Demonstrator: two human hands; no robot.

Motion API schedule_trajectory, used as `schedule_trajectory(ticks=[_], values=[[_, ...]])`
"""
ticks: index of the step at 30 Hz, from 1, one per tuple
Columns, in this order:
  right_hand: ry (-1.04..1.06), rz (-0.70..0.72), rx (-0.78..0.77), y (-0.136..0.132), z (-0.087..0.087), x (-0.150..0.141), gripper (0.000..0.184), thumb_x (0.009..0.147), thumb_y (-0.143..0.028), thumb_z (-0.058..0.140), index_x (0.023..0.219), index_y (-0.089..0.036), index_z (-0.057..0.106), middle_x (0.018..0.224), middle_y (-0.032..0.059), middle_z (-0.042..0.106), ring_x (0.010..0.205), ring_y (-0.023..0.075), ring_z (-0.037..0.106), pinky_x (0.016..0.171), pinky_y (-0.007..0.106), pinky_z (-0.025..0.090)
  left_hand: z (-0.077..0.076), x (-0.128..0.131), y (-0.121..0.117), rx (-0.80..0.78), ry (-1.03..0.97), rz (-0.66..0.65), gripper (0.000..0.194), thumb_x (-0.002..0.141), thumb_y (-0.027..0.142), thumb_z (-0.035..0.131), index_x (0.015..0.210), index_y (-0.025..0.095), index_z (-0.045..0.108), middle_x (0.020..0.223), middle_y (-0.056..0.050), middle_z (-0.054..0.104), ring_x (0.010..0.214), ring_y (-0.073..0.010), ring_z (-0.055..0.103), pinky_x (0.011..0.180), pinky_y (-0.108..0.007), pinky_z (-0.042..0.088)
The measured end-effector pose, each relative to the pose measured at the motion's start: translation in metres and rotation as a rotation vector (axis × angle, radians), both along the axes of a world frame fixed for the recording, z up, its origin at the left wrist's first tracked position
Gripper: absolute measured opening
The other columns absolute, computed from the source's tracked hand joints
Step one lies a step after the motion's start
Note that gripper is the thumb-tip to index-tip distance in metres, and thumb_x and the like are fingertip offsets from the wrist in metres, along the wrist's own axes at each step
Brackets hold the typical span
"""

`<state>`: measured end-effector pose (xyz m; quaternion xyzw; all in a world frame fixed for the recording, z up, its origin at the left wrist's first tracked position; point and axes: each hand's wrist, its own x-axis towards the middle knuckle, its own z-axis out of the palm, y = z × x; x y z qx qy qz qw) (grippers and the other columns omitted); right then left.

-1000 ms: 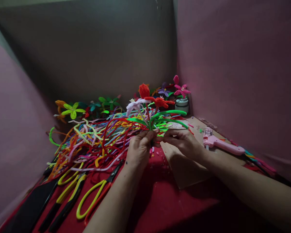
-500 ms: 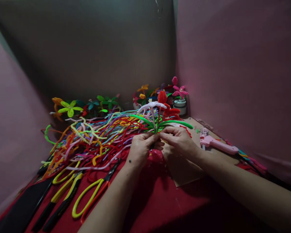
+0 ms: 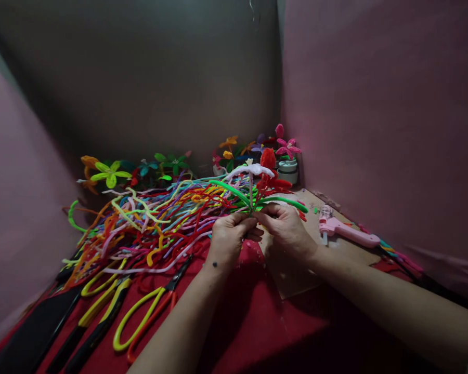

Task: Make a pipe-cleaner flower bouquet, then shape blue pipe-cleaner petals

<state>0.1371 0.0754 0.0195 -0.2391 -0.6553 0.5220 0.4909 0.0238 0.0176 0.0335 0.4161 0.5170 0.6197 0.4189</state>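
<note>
Grey back wall (image 3: 148, 78) and pink side panels (image 3: 374, 104) enclose a red-covered tabletop (image 3: 249, 322). Pipe-cleaner bouquet (image 3: 251, 193): held upright above the middle of the tabletop, between both hands. Its components are a white flower (image 3: 253, 170), a red tulip (image 3: 268, 158), a second red flower beside the tulip, and long green leaves (image 3: 283, 200) that arch out to either side.

Left hand (image 3: 228, 236): thumb and forefinger closed on the lower stems, no gap visible. Right hand (image 3: 288, 228): fingertips drawn together against the same point on the stems; whether they pinch a stem or only touch it cannot be told, as the fingers cover the contact.

Loose pipe cleaners (image 3: 171, 223) lie in a tangled pile from the left edge of the tabletop to its middle. Scissors (image 3: 167, 291) with one yellow and one red loop lie toward the near left corner, next to pliers (image 3: 117, 304) with yellow-and-black handles. On the right, a pink glue gun (image 3: 349, 232) rests on a cardboard sheet (image 3: 296, 278). Pipe-cleaner flowers line the far edge: a yellow-green flower (image 3: 110, 175) stands toward the far left corner, and a pink flower (image 3: 288, 148) rises from a white pot (image 3: 287, 172) at the far right corner.
</note>
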Motion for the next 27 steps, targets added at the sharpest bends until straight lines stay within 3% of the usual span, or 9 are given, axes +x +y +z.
schedule_trajectory(ticks=[3, 7, 11, 15, 18, 24, 27], values=[[-0.002, -0.063, 0.018, -0.001, -0.002, -0.001, 0.022, 0.069, -0.035, 0.064, 0.066, -0.013, 0.065, 0.065, 0.0026, 0.061, 0.063, 0.0130, 0.051, 0.061, 0.026, 0.040, 0.002, 0.003, -0.001, -0.006, 0.021, 0.034, 0.012, 0.063, 0.018, 0.066, 0.071, 0.009, 0.068, 0.049, -0.001, 0.063, 0.044, -0.0129, 0.060, 0.049, -0.024, 0.051], [0.045, -0.047, -0.028, -0.002, -0.003, -0.002, 0.021, 0.067, -0.034, 0.066, 0.070, -0.014, 0.066, 0.068, 0.0027, 0.062, 0.065, 0.0135, 0.052, 0.065, 0.027, 0.041, 0.003, 0.003, -0.003, 0.020, 0.066, 0.032, 0.010, 0.065, 0.019, 0.065, 0.067, 0.010, 0.066, 0.049, -0.001, 0.063, 0.044, -0.0123, 0.059, 0.048, -0.023, 0.050], [0.173, 0.052, -0.142, -0.004, -0.003, -0.003, 0.021, 0.065, -0.034, 0.069, 0.070, -0.015, 0.065, 0.068, 0.0011, 0.060, 0.064, 0.0120, 0.050, 0.062, 0.026, 0.040, 0.001, 0.001, -0.003, 0.038, 0.103, 0.010, 0.011, 0.066, 0.021, 0.064, 0.063, 0.010, 0.064, 0.048, -0.002, 0.062, 0.041, -0.0121, 0.057, 0.045, -0.023, 0.048], [0.172, 0.180, -0.275, -0.004, -0.003, -0.002, 0.024, 0.064, -0.036, 0.070, 0.066, -0.014, 0.061, 0.054, -0.0037, 0.049, 0.047, 0.0056, 0.035, 0.045, 0.021, 0.027, 0.001, 0.000, -0.003, 0.032, 0.110, -0.025, 0.013, 0.065, 0.022, 0.065, 0.060, 0.010, 0.064, 0.048, -0.003, 0.062, 0.040, -0.0113, 0.054, 0.045, -0.023, 0.046], [0.140, 0.260, -0.272, -0.003, -0.004, 0.000, 0.027, 0.068, -0.038, 0.067, 0.064, -0.014, 0.057, 0.053, -0.0032, 0.048, 0.044, 0.0052, 0.033, 0.043, 0.022, 0.021, 0.002, -0.001, -0.004, 0.042, 0.084, -0.087, 0.015, 0.066, 0.022, 0.066, 0.058, 0.010, 0.065, 0.048, -0.003, 0.062, 0.039, -0.0099, 0.052, 0.042, -0.021, 0.042], [0.138, 0.485, -0.298, -0.003, -0.003, 0.002, 0.033, 0.077, -0.039, 0.055, 0.054, -0.017, 0.049, 0.049, -0.0016, 0.047, 0.046, 0.0090, 0.040, 0.047, 0.024, 0.031, 0.000, -0.007, -0.004, 0.037, -0.133, -0.325, 0.019, 0.064, 0.026, 0.069, 0.061, 0.008, 0.067, 0.051, -0.005, 0.061, 0.041, -0.0094, 0.051, 0.038, -0.019, 0.037], [0.096, 0.497, -0.306, -0.001, -0.007, 0.001, 0.031, 0.079, -0.037, 0.052, 0.055, -0.017, 0.050, 0.051, -0.0006, 0.047, 0.048, 0.0098, 0.042, 0.049, 0.025, 0.034, 0.001, -0.010, -0.004, -0.020, -0.207, -0.390, 0.020, 0.062, 0.027, 0.072, 0.065, 0.008, 0.067, 0.054, -0.005, 0.061, 0.041, -0.0087, 0.051, 0.038, -0.019, 0.038]])
